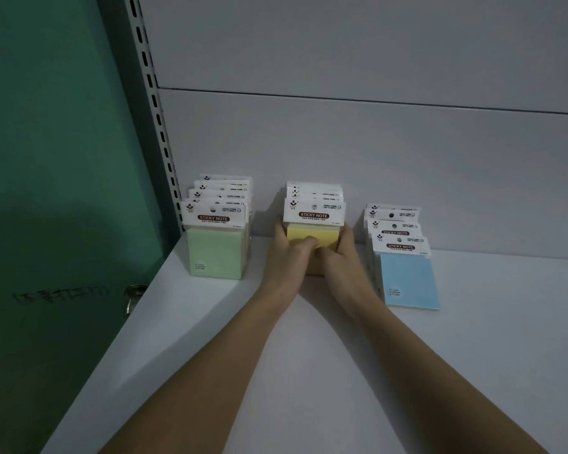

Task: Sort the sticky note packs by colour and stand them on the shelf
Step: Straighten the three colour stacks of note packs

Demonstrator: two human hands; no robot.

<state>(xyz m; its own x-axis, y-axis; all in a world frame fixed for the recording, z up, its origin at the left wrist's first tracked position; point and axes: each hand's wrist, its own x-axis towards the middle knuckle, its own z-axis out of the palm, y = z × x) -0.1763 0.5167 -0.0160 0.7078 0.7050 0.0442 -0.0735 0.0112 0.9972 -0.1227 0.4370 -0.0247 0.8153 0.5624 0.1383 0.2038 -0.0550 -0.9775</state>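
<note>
Three rows of sticky note packs stand on the white shelf [309, 371] against its back panel. The green packs [215, 253] stand upright at the left, several deep. In the middle are the yellow packs [313, 232], and both my hands clasp this row: my left hand [289, 247] on its left side, my right hand [336, 253] on its right, thumbs pressed on the front pack. The blue packs [407, 276] at the right lean backward, stepped one behind another.
A slotted metal upright [151, 103] runs up the left edge of the shelving. Beyond it is a green glass door [46, 158] with a metal handle [133, 296]. The grey back panel [374, 142] rises behind the packs.
</note>
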